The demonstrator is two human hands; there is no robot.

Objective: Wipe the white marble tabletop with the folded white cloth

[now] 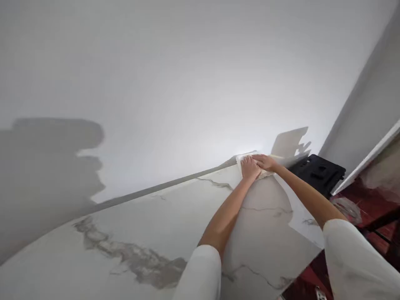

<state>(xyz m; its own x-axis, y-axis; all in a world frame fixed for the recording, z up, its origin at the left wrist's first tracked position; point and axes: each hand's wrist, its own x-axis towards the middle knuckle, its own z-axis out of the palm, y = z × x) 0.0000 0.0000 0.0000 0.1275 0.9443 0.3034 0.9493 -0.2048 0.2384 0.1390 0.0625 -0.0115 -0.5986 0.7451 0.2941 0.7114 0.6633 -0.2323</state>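
Note:
At the far edge of a white marble-patterned table (131, 233), by the wall, a white cloth (264, 173) lies crumpled under both my hands. My left hand (250, 168) presses down on it, with its fingers bent over the cloth. Just to the right, my right hand (264, 161) grips the same cloth, its fingertips reaching across close to the left hand. Both arms are stretched far forward. The parts of the cloth under my palms are hidden.
A pale wall (187, 83) runs along the table's far edge. Beyond the right end stands a black case (318, 173). Clear plastic wrapping (346, 208) lies on the dark red floor (371, 193), with dark furniture legs (383, 225) nearby.

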